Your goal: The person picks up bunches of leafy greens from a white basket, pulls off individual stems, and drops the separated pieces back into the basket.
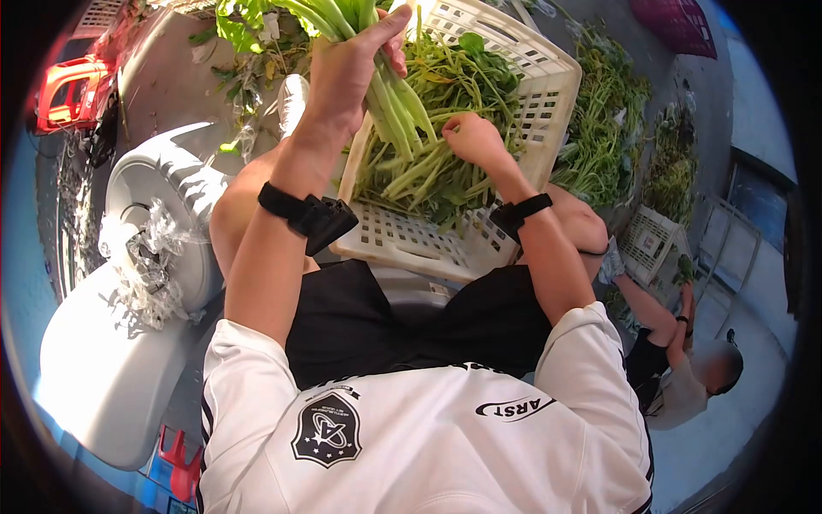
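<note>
My left hand [342, 81] is closed round a bunch of leafy greens [398, 116], its thumb across the stalks. The thick pale green stalks point down toward me, and the broad leaves fan out beyond the hand. Just right of the stalk ends is my right hand [479, 141], its fingers curled in a pinch; whatever lies between them is hidden. Below both hands, a white slatted plastic crate [411, 238] rests tilted between my knees. Loose green stems and leaves [445, 184] fill much of it.
Piles of greens [604, 120] lie on the floor to the right. A white stool [111, 351] with crumpled clear plastic [145, 265] on it stands left, near a red stool [73, 94]. At lower right, another person [685, 385] works beside a smaller crate [648, 244].
</note>
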The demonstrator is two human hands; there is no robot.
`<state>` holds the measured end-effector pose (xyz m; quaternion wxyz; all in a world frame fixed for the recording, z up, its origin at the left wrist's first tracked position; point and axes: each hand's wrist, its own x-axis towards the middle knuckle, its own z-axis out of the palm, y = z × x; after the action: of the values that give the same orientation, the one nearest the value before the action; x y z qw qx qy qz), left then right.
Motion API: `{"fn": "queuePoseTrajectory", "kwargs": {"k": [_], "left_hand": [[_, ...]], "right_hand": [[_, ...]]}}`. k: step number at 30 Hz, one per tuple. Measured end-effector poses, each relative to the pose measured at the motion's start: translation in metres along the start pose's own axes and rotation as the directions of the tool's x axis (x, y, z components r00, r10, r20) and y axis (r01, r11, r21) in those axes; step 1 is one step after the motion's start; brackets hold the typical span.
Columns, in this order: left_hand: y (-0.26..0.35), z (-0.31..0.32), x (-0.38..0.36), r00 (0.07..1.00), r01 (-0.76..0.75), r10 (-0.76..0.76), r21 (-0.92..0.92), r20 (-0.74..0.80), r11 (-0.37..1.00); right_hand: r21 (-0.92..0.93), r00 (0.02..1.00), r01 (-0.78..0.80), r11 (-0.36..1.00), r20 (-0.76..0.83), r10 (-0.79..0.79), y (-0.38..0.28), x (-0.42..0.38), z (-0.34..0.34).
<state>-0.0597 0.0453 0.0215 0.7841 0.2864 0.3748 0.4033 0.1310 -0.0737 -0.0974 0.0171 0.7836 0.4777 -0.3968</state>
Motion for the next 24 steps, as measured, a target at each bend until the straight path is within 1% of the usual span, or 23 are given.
{"fn": "queuePoseTrajectory", "kwargs": {"k": [2, 4, 5, 6, 8, 9, 12, 13, 14, 15, 16, 18, 19, 22, 23, 24], "left_hand": [[-0.001, 0.006, -0.001, 1.000, 0.000, 0.000, 0.030, -0.012, 1.000], [-0.005, 0.012, 0.000, 1.000, -0.004, 0.004, 0.048, -0.006, 0.999], [-0.006, 0.013, 0.002, 1.000, -0.009, 0.009, 0.050, 0.006, 0.999], [-0.008, 0.015, 0.002, 1.000, -0.014, 0.013, 0.053, 0.018, 0.998], [-0.012, 0.019, 0.005, 0.999, 0.040, -0.041, 0.049, 0.026, 0.998], [-0.015, 0.019, 0.006, 0.997, 0.066, -0.068, 0.039, 0.041, 0.997], [-0.017, 0.021, 0.011, 0.989, 0.134, -0.133, -0.011, 0.063, 0.991], [-0.016, 0.020, 0.015, 0.986, 0.155, -0.153, -0.026, 0.063, 0.988], [-0.015, 0.019, 0.017, 0.983, 0.177, -0.174, -0.042, 0.061, 0.983], [-0.010, 0.020, 0.016, 0.979, 0.173, -0.170, -0.019, 0.114, 0.985], [-0.007, 0.021, 0.016, 0.981, 0.168, -0.168, 0.013, 0.099, 0.986], [-0.002, 0.024, 0.017, 0.984, 0.155, -0.160, 0.074, 0.072, 0.985], [-0.002, 0.024, 0.018, 0.982, 0.158, -0.163, 0.057, 0.095, 0.986], [-0.007, 0.022, 0.025, 0.960, 0.242, -0.247, 0.054, 0.132, 0.969], [-0.010, 0.023, 0.025, 0.956, 0.265, -0.276, 0.112, 0.100, 0.958], [-0.011, 0.025, 0.024, 0.947, 0.294, -0.305, 0.110, 0.101, 0.949]], "right_hand": [[0.161, 0.998, -0.023, 0.987, 0.058, 0.014, -0.003, -0.004, -0.016], [0.350, 0.992, -0.070, 0.934, 0.120, 0.029, 0.004, -0.001, -0.029], [0.413, 0.992, -0.084, 0.907, 0.125, 0.035, 0.008, 0.000, -0.035], [0.445, 0.984, -0.112, 0.889, 0.175, 0.036, 0.009, -0.004, -0.042], [0.505, 0.962, -0.172, 0.846, 0.270, 0.035, 0.008, -0.016, -0.065], [0.513, 0.961, -0.176, 0.840, 0.273, 0.034, 0.005, -0.026, -0.074], [0.552, 0.972, -0.146, 0.821, 0.233, 0.016, 0.013, -0.037, -0.083], [0.590, 0.968, -0.108, 0.800, 0.245, -0.050, 0.019, -0.038, -0.085], [0.596, 0.974, -0.082, 0.799, 0.217, -0.063, 0.024, -0.039, -0.085], [0.602, 0.979, -0.054, 0.797, 0.190, -0.077, 0.027, -0.039, -0.085], [0.607, 0.983, -0.027, 0.794, 0.160, -0.089, 0.030, -0.040, -0.085], [0.689, 0.987, -0.004, 0.725, 0.121, -0.110, 0.036, -0.047, -0.089], [0.727, 0.988, 0.010, 0.687, 0.100, -0.120, 0.037, -0.051, -0.091], [0.839, 0.985, 0.086, 0.537, 0.008, -0.171, 0.038, -0.061, -0.097], [0.850, 0.982, 0.115, 0.513, -0.019, -0.189, 0.038, -0.063, -0.099], [0.860, 0.977, 0.145, 0.490, -0.047, -0.207, 0.039, -0.066, -0.100]]}}
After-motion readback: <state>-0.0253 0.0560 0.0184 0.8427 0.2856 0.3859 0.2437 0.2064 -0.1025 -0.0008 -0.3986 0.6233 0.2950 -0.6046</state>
